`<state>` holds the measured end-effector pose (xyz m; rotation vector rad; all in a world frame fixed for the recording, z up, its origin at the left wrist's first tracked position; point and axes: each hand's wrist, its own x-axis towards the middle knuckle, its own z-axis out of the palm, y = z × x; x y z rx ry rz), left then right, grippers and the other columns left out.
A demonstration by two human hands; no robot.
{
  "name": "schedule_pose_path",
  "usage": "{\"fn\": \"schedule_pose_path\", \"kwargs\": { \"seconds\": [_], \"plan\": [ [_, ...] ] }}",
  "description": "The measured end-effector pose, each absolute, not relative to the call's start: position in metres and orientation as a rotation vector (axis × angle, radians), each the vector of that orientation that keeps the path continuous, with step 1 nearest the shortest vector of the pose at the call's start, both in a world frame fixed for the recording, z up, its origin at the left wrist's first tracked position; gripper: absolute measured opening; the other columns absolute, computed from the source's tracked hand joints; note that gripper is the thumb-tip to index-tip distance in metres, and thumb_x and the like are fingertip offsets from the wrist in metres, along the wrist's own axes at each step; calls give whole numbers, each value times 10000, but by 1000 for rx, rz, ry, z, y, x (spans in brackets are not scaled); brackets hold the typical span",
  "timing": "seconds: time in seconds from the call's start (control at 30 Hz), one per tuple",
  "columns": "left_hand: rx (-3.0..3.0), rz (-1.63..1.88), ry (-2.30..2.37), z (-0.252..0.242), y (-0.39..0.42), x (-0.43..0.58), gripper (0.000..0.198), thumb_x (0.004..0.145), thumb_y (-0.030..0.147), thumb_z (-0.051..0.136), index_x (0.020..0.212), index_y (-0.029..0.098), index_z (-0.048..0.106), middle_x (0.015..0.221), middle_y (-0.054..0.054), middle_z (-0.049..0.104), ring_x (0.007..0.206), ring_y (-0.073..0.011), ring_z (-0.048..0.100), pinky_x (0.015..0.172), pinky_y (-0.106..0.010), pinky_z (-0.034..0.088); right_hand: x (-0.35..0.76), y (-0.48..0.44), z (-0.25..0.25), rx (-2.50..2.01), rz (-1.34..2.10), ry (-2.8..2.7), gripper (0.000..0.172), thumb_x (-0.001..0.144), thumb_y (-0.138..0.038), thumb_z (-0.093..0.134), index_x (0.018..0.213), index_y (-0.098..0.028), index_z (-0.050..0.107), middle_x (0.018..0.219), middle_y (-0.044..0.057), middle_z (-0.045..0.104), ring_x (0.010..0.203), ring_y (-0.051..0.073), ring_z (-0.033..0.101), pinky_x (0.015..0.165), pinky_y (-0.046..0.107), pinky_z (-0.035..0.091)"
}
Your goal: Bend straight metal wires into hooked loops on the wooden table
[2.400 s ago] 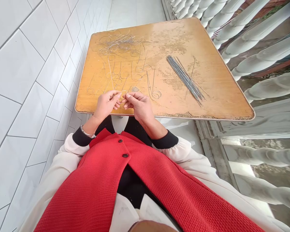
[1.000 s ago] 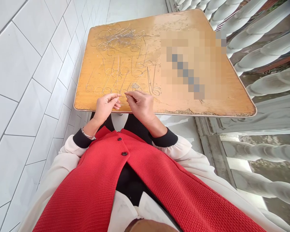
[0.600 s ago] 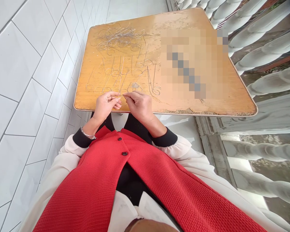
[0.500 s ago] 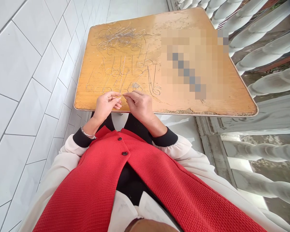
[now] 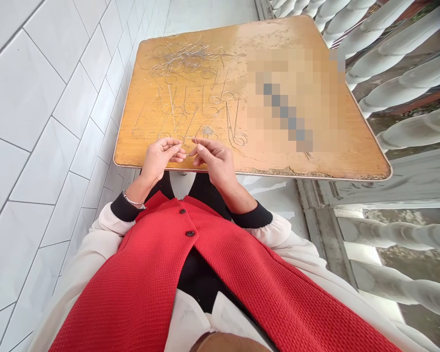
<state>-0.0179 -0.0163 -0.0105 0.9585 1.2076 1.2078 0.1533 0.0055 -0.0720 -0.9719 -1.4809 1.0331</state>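
Both my hands meet over the near edge of a worn wooden table [image 5: 337, 161]. My left hand [image 5: 160, 159] and my right hand [image 5: 213, 159] each pinch one end of a thin silver wire [image 5: 189, 144], bent into a small curve between the fingertips. Just beyond my fingers, several bent wire pieces with looped ends [image 5: 190, 115] lie in rows on the tabletop. A tangle of loose wire [image 5: 183, 56] sits at the far left of the table.
A white tiled wall [image 5: 40, 98] runs along the left. White balusters [image 5: 388, 54] stand on the right. The middle right of the table is blurred out. My red vest fills the lower part of the view.
My fingertips have drawn slightly apart and the wire between them has curved into a loop. The camera view shifted a little; the wires on the table have not moved.
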Motion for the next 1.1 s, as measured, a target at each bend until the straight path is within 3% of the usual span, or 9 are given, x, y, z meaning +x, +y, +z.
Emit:
{"fn": "schedule_pose_path", "kwargs": {
  "seconds": [0.2, 0.37, 0.6, 0.9, 1.1],
  "plan": [
    [962, 1150, 1200, -10, -14, -19, 143, 965, 226, 731, 867, 152, 657, 699, 31, 725, 586, -53, 692, 625, -159, 560, 146, 3, -68, -1011, 991, -1450, 401, 895, -456, 727, 1196, -194, 763, 651, -43, 635, 545, 117, 580, 586, 283, 523],
    [987, 1120, 1196, -7, -14, -22, 155, 992, 243, 693, 869, 154, 667, 709, 30, 725, 563, -50, 681, 567, -148, 524, 146, 1, -67, -1017, 882, -1538, 403, 894, -309, 657, 1265, -190, 759, 638, -56, 602, 577, 124, 584, 650, 304, 532],
    [1039, 1083, 1188, -4, -13, -25, 192, 986, 242, 701, 819, 152, 675, 727, 26, 716, 547, -37, 644, 518, -135, 479, 149, 1, -69, -1060, 691, -1657, 395, 927, -316, 597, 1267, -235, 782, 816, 15, 725, 674, 148, 639, 699, 330, 554],
    [1052, 1011, 1137, -1, -11, -31, 240, 993, 305, 708, 808, 153, 704, 735, 6, 721, 566, -42, 646, 530, -139, 472, 151, 3, -64, -1065, 585, -1710, 381, 957, -330, 596, 1279, -229, 772, 849, 27, 725, 659, 145, 625, 716, 339, 558],
    [1077, 922, 1117, 6, -5, -33, 262, 988, 334, 719, 811, 145, 684, 667, 13, 699, 512, -50, 639, 500, -150, 458, 154, 11, -48, -1006, 584, -1743, 236, 967, -365, 653, 1062, -221, 814, 884, 49, 738, 724, 167, 668, 711, 339, 571]
  ]
}}
